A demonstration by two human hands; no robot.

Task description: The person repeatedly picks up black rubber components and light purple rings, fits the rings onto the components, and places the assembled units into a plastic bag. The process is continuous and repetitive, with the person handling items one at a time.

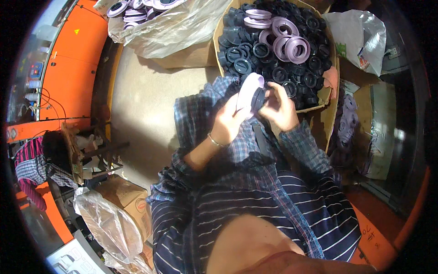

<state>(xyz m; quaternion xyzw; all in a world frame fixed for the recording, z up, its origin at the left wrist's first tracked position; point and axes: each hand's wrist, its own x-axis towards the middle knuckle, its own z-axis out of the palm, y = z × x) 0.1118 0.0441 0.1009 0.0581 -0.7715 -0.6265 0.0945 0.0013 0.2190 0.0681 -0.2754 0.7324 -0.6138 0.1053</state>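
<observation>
Above my lap, my left hand (pixel 226 119) grips a pale lilac plastic ring (pixel 248 95), tilted nearly on edge. Against the ring's right side is a black round plastic part (pixel 258 98), held by the fingers of my right hand (pixel 280 108). The two parts touch; whether they are joined I cannot tell. Just beyond my hands stands a cardboard box (pixel 218 40) filled with black round parts (pixel 279 74). Several lilac rings (pixel 297 49) lie on top of these.
At the far left, a plastic-lined carton (pixel 182 57) holds more lilac rings (pixel 135 18). An orange machine (pixel 75 68) stands along the left, near a wooden stool (pixel 98 150). A clear bag (pixel 358 36) sits far right; another carton (pixel 127 196) is near left.
</observation>
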